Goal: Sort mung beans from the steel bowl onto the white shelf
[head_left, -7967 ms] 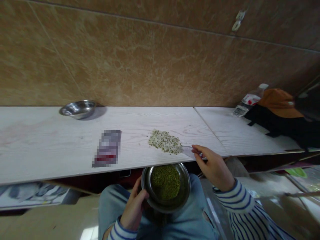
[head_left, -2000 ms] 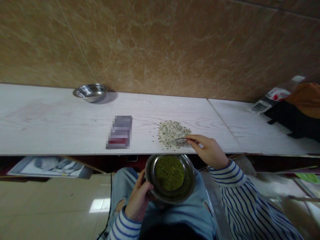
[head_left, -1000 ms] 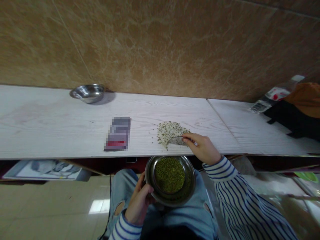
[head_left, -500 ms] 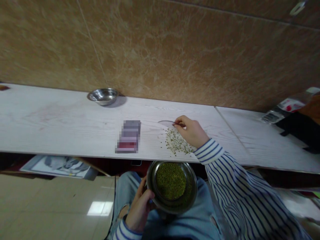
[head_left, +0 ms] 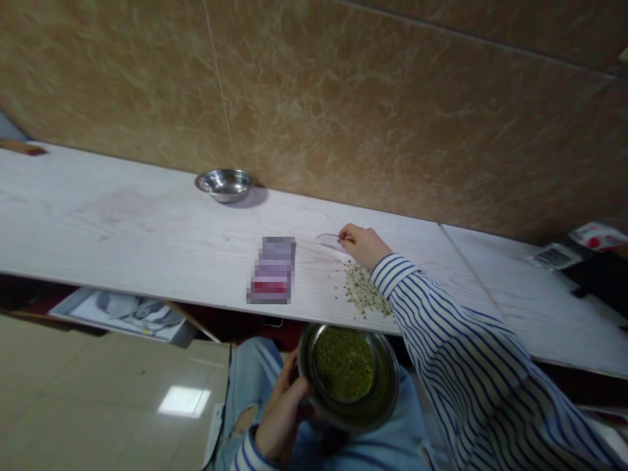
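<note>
My left hand [head_left: 284, 409] grips the rim of a steel bowl [head_left: 387, 399] full of green beans, held over my lap below the table edge. My right hand [head_left: 362, 245] reaches out over the white wooden table [head_left: 122, 229], pinched on the handle of a clear plastic spoon [head_left: 328, 240] whose bowl points left, just above the surface. A heap of mixed green beans and pale grains [head_left: 362, 294] lies on the table beside my striped right sleeve, which partly covers it.
An empty steel bowl [head_left: 224, 184] stands at the back by the tiled wall. A blurred flat packet [head_left: 273, 269] lies left of the heap. A plastic bottle [head_left: 579, 243] and dark bag sit far right. Papers [head_left: 122, 313] lie on a shelf under the table.
My right hand lifted the spoon from the heap's near edge and carried it away from me and left, past the heap. The camera view swung left. The left hand kept the bowl still.
</note>
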Demonstrator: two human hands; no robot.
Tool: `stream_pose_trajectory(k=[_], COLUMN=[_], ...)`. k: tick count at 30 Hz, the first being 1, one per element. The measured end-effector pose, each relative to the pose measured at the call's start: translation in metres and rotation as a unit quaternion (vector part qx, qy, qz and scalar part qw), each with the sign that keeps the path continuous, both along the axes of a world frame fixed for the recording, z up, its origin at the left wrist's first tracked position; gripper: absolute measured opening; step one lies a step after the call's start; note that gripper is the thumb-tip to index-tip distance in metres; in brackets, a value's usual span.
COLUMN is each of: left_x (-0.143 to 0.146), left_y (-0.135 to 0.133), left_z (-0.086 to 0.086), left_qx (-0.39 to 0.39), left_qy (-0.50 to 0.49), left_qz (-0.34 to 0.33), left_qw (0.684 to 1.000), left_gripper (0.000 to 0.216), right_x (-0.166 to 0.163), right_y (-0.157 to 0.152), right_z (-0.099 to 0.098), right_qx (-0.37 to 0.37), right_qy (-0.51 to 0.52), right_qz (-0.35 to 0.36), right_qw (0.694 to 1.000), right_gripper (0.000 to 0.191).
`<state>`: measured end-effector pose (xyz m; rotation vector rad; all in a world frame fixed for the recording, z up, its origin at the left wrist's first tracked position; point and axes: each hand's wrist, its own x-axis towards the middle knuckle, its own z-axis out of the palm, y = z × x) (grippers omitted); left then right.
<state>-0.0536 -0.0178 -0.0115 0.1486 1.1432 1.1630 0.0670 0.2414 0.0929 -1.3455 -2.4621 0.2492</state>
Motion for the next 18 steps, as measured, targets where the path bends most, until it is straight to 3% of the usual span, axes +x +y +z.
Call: stream_pose_trajectory(k=[5, 12, 18], left_x=[0.003, 0.005, 0.004], left_y=[0.001, 0.001, 0.002], left_z=[0.003, -0.001, 0.002], left_qx=[0.004, -0.003, -0.009], left_qy=[-0.004, -0.011, 0.002], left_qz=[-0.01, -0.001, -0.004], left_qw=[1.0, 1.0, 1.0], left_gripper=[0.068, 0.075, 0.067], right_x=[-0.005, 0.004, 0.001], right_y=[-0.017, -0.007, -0.014], right_z=[0.005, 0.003, 0.004], right_qx=[-0.002, 0.002, -0.008], right_qy=[-0.015, -0.011, -0.002], right_qz=[0.02, -0.009, -0.005], right_qw=[1.0, 1.0, 1.0], right_gripper=[0.012, 0.012, 0.011])
